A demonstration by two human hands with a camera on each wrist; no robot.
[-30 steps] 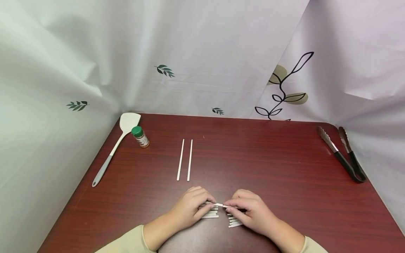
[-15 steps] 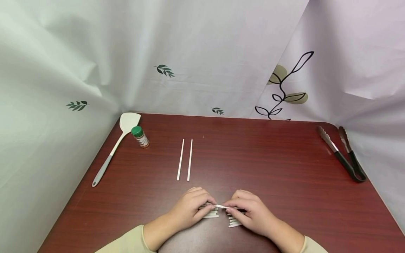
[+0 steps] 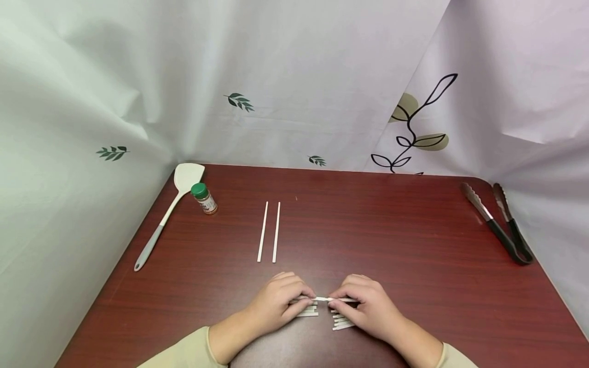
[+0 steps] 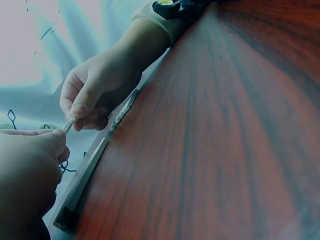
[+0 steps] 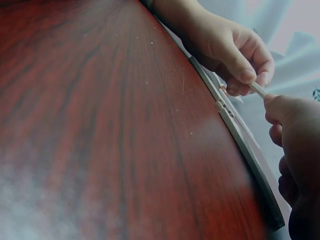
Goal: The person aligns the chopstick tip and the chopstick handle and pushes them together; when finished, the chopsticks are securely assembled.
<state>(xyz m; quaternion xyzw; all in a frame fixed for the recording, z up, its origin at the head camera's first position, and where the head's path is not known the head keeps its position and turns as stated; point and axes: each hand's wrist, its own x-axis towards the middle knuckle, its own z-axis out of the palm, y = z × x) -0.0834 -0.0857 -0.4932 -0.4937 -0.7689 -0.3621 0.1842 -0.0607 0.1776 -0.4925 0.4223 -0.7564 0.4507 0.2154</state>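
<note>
Stick (image 3: 323,298) spans left grip (image 3: 281,299) and right grip (image 3: 366,305) in the head view, pinched by both; I note further sticks (image 3: 308,314) below each. Left wrist view: it sits clear of the tabletop (image 4: 200,150). Right wrist view: grips close together.

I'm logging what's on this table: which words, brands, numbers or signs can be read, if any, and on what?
No text can be read in any view.
Label on the green-capped jar: marks show, too small and blurred to read.
White cloth: printed leaf drawings, no words visible.
Spatula, tongs, white sticks: no lettering I can make out.
</note>
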